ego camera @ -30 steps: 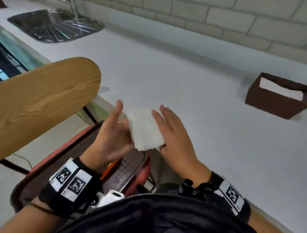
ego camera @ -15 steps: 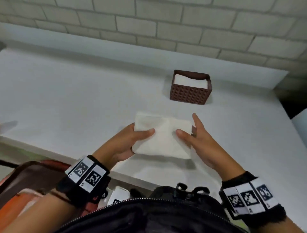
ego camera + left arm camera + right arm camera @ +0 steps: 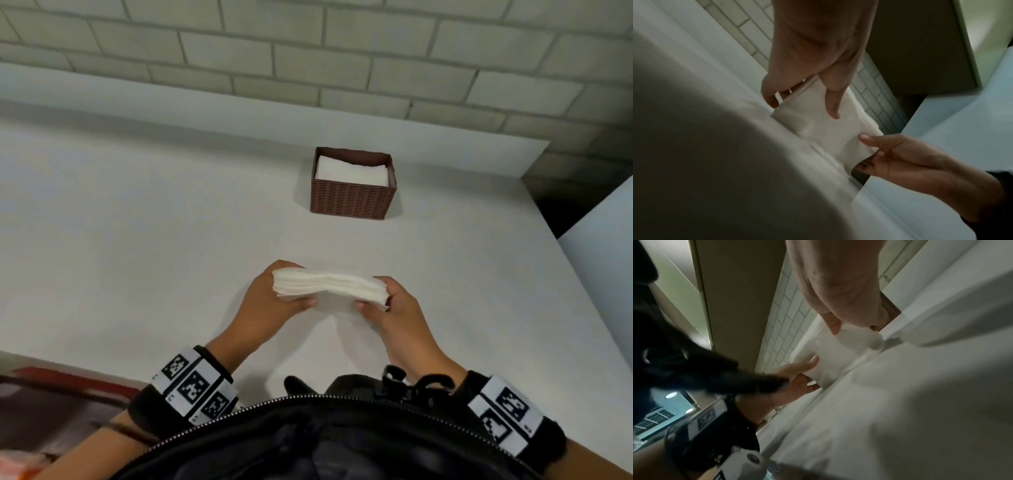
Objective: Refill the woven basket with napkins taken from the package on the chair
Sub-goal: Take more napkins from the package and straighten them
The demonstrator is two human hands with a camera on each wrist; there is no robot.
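Your left hand (image 3: 270,301) pinches one end of a thick stack of white paper napkins (image 3: 329,286), thumb on the near side and curled fingers behind it. Your right hand (image 3: 397,308) pinches the other end the same way. In the left wrist view your left thumb (image 3: 831,104) lies flat on the top sheet, and your right hand (image 3: 900,157) nips the far corner. You hold both ends because the stack is soft and loose; with one hand only, I think the sheets would sag and slide apart. Even now the stack dips a little in the middle.

The stack hangs low over the flat white counter (image 3: 137,240), near its front edge. I cannot tell if its bottom edge touches the counter. It is turned on its side, so you see the layered edges. That may help you square the sheets before they go in.

Further back on the counter, well apart from your hands, stands the small brown woven basket (image 3: 352,200). It sits near the grey brick wall (image 3: 308,51) and already has white napkins in it (image 3: 349,171), but they lie below the rim, so there looks to be room for more. The chair and the package are not clear in any view.

Next I think you carry the stack forward and lower it flat onto the pile inside, keeping both ends pinched until it rests there
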